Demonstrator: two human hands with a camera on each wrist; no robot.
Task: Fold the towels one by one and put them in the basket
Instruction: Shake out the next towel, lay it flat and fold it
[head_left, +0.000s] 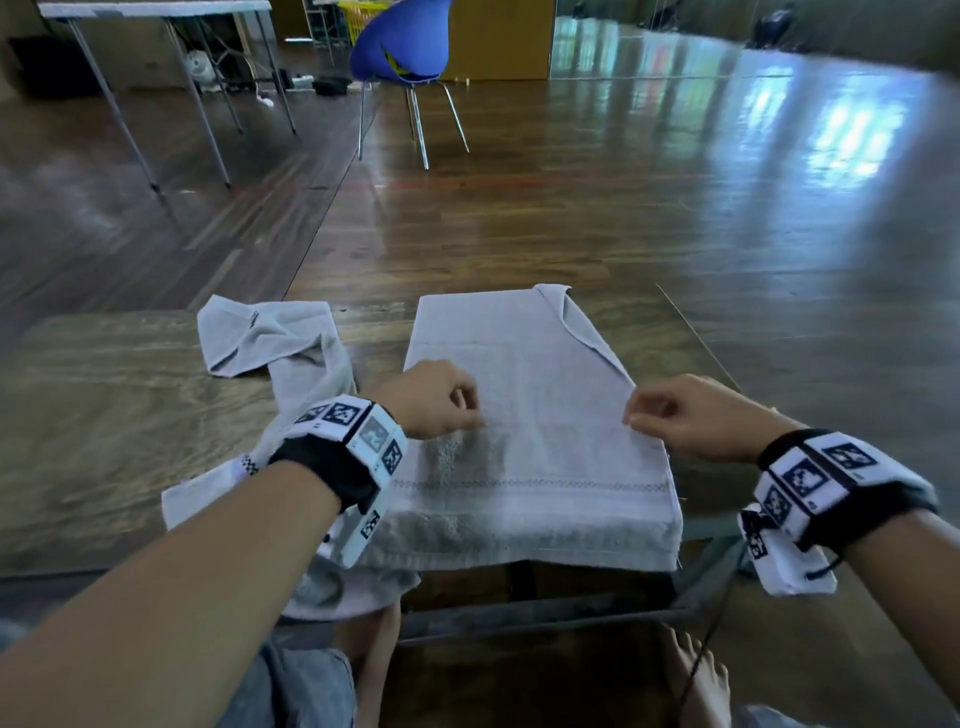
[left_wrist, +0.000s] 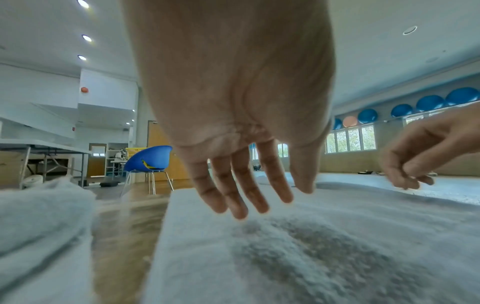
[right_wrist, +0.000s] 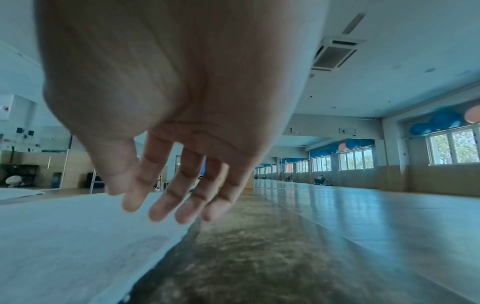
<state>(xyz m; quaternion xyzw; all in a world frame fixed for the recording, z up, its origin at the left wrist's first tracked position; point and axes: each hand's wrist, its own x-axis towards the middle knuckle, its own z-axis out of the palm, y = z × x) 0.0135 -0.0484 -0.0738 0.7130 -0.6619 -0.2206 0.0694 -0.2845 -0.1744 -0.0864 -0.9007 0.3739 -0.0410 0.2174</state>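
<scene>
The grey towel (head_left: 524, 415) lies flat on the wooden table (head_left: 104, 415), towards its right side. Its long axis runs near to far. The near end overhangs the table's near edge; the far end reaches the far edge. One far-right corner is turned back on itself.

The left hand (head_left: 431, 397) hovers low over the towel's left half, just inside the left long edge. Its fingers (left_wrist: 233, 195) are relaxed, pointing down, and grip nothing. The right hand (head_left: 691, 415) sits at the right long edge, about midway along the towel's length. Its fingers (right_wrist: 166, 201) hang loosely over that edge; no cloth is pinched between them.

Both hands are level with each other across the short axis, one per long edge. By that placing, the next fold probably runs along the long axis, near end to far end or the reverse.

A second towel (head_left: 275, 353) lies crumpled to the left, just beside the first, trailing off the near edge. A yellow basket (head_left: 363, 13) stands far off, behind a blue chair (head_left: 400, 47).
</scene>
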